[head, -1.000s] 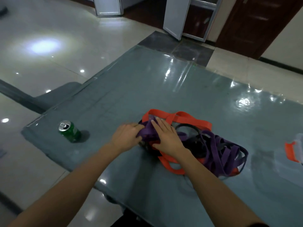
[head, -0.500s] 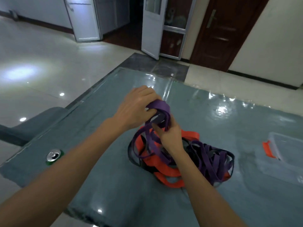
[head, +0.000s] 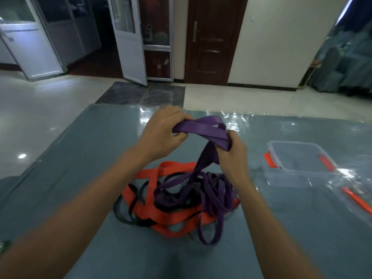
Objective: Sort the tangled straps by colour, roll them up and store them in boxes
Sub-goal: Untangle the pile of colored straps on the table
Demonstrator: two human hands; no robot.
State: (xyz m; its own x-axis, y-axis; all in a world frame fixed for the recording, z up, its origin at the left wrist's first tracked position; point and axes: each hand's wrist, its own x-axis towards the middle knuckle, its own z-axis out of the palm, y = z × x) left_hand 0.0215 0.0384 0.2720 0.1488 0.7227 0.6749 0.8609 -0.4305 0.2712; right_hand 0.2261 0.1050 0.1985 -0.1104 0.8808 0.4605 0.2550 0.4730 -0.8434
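A purple strap (head: 203, 128) is stretched in folded loops between my two hands, above the table. My left hand (head: 163, 133) grips its left end, fingers curled round it. My right hand (head: 231, 154) grips the other end, and the strap runs down from there into the tangle. The tangle lies on the table below: an orange strap (head: 153, 206), a black strap (head: 128, 216) and more purple loops (head: 213, 198) wound through each other. A clear plastic box (head: 298, 164) with orange clips stands open to the right.
The table (head: 80, 158) has a glossy grey-blue cover. A clear lid with an orange clip (head: 356, 198) lies at the right edge. A green can (head: 4, 245) shows at the far left edge. Beyond are a tiled floor, open white doors and a dark wooden door.
Both hands have lifted the purple strap up off the pile and drawn apart, stretching it between them. The camera has tilted up, and the box has come further into view.
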